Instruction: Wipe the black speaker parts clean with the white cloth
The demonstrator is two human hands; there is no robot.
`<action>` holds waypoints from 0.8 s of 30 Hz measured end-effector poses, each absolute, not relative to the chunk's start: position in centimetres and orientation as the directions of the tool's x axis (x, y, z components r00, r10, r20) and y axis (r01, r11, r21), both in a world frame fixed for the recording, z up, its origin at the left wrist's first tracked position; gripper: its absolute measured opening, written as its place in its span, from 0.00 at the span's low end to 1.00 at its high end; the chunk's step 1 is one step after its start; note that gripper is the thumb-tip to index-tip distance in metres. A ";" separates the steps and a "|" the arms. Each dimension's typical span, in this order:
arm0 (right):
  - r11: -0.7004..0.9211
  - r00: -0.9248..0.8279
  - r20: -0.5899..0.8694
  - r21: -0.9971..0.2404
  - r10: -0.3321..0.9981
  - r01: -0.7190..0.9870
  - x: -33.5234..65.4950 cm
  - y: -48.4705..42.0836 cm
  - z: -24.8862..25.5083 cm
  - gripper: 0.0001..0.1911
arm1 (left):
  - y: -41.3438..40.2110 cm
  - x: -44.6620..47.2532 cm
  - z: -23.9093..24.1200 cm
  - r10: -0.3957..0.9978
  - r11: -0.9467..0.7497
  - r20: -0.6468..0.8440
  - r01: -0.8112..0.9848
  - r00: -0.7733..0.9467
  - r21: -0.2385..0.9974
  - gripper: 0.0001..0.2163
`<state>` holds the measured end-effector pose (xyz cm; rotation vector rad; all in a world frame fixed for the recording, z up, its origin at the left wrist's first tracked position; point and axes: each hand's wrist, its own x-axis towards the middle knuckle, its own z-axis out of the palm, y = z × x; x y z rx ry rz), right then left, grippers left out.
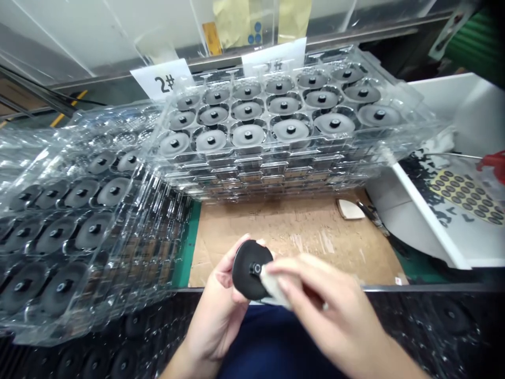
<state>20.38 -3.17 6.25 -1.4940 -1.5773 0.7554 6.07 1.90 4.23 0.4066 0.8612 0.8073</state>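
Crowding the cardboard mat, stacked clear trays surround both hands.

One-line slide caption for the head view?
Left hand holds a black disc; right hand holds a white piece against it, clear trays behind.

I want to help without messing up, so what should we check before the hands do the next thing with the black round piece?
1. Left hand holds the black disc: ok.
2. Right hand presses the white piece beside the disc's centre hub: ok.
3. Disc face clean: cannot tell, blurred.
4. Cardboard mat has bare space ahead of the hands: ok.
5. Free pocket in the top tray: not ok, all seen are filled.
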 end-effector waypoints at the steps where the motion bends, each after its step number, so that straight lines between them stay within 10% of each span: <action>1: 0.099 0.058 0.150 -0.851 0.987 0.516 20.4 -3.0 6.2 0.10 | 1.8 6.1 4.3 0.777 0.630 -0.509 -0.473 0.371 0.616 0.24; 14: 0.149 -0.003 0.167 -0.867 0.986 0.475 20.2 -1.9 5.9 0.11 | 1.9 5.5 2.8 0.767 0.640 -0.521 -0.491 0.374 0.590 0.25; 24: -0.212 0.275 -0.076 -0.834 0.958 0.509 22.1 -2.7 -5.3 0.12 | 2.6 4.9 1.7 0.756 0.647 -0.513 -0.581 0.405 0.494 0.29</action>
